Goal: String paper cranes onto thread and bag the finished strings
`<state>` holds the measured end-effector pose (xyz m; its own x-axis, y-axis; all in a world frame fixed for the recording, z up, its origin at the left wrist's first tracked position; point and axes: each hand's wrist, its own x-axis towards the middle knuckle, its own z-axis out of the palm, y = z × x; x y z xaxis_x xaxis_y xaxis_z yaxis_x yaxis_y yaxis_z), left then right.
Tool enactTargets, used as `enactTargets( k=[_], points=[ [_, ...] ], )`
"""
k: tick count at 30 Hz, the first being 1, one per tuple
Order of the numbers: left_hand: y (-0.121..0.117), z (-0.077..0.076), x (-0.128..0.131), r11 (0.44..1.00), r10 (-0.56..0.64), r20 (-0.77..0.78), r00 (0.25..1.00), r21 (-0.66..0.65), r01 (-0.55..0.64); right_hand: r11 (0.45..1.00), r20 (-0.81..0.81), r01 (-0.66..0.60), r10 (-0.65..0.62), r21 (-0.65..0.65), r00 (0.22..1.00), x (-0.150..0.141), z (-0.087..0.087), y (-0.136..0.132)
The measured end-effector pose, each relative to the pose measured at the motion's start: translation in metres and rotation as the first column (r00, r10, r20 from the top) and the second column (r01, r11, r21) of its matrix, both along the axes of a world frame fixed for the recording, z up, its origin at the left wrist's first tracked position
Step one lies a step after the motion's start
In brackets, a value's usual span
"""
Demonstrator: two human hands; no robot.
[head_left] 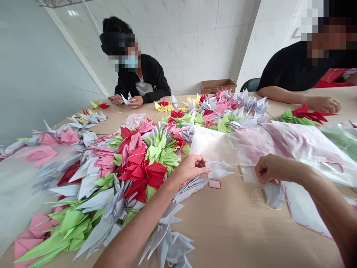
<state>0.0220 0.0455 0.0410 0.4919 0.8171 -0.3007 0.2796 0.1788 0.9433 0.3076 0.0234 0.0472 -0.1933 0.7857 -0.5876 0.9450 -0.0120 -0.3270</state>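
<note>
My left hand (190,168) pinches a pale grey folded paper crane (219,169) between thumb and fingers. From the crane's right tip, a thin thread (242,175) runs toward my right hand (266,169), whose curled fingers close on it. Just beneath the right hand is another grey paper crane (273,194), with a loose loop of thread beside it. More grey cranes (192,189) lie bunched under my left wrist. Left of that hand spreads a heap with red cranes (142,171) and green cranes (161,149).
Clear plastic bags (279,145) lie beyond my right hand, and a red-edged printed sheet (304,210) beside it. Across the table (223,230), one person (139,82) handles a white paper piece; another person (295,70) rests an arm. A cardboard box (219,85) stands behind.
</note>
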Motion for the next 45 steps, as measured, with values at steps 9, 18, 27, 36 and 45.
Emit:
enactTargets(
  k=[9,18,27,36,45],
  points=[
    [0.001,-0.014,0.002,0.989,-0.026,-0.084,0.996,0.143,0.038,0.962,-0.098,-0.001,0.029,0.272,0.995,-0.028,0.027,-0.004],
    [-0.011,0.004,0.000,0.878,0.008,-0.305,0.952,0.458,0.140,0.989,-0.591,0.143,-0.102,0.023,0.800,-0.067,-0.006,0.008],
    [-0.049,0.010,-0.009,0.765,0.100,-0.559,0.823,0.572,0.295,0.989,-0.637,0.144,-0.093,0.027,0.765,-0.058,-0.007,0.008],
    [-0.014,-0.022,-0.032,0.980,-0.173,-0.062,0.983,0.092,0.179,0.986,-0.714,0.164,-0.128,-0.019,0.688,-0.049,-0.007,0.012],
    [-0.012,-0.025,-0.038,0.959,-0.147,0.228,0.962,-0.207,0.196,0.972,-0.698,0.224,-0.205,-0.065,0.687,-0.052,0.008,0.007]
  ],
)
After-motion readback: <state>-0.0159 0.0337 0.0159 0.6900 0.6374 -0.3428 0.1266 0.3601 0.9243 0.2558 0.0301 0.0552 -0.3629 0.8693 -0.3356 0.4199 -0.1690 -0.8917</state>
